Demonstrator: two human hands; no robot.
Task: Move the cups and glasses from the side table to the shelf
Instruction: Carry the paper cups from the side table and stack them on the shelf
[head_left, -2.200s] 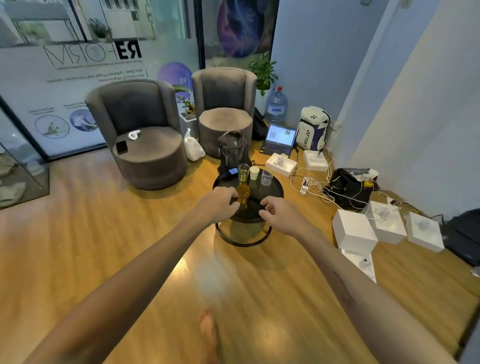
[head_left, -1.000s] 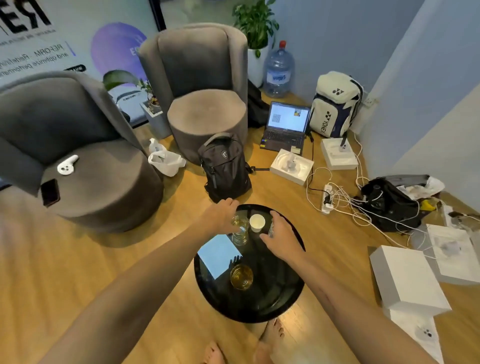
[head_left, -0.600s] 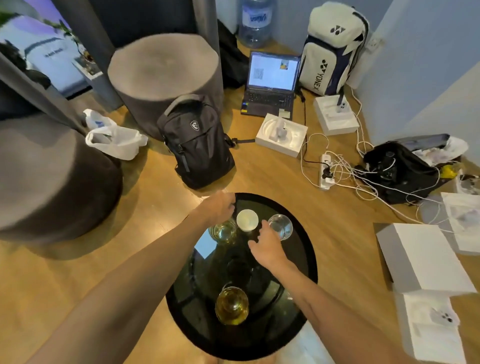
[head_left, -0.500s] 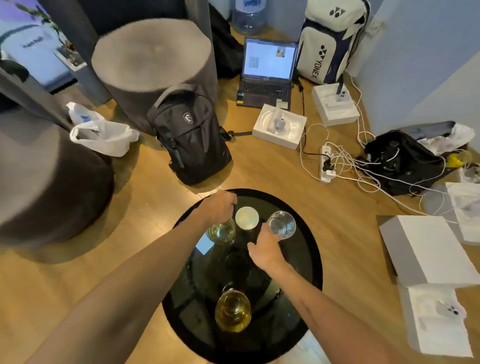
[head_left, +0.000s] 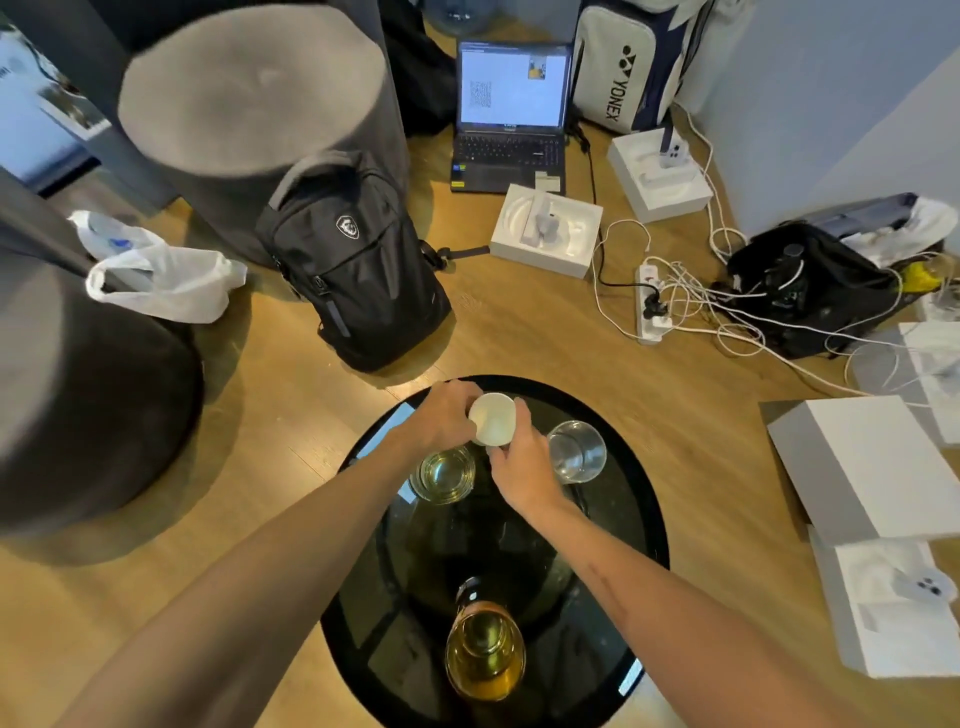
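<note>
Cup (head_left: 492, 419) is being gripped by both hands, left hand (head_left: 445, 415) at 9 o'clock, right hand (head_left: 522, 457) at 5, above the table (head_left: 628, 525); two glasses (head_left: 442, 475) are being left at 6 and 3.

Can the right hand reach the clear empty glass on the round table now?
Probably yes. The right hand grips the white cup, but the clear glass stands directly beside it, with nothing between them.

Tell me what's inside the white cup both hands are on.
The white cup looks empty, its pale inside visible from above. The left hand and right hand cover its outer sides, so its base is hidden.
</note>
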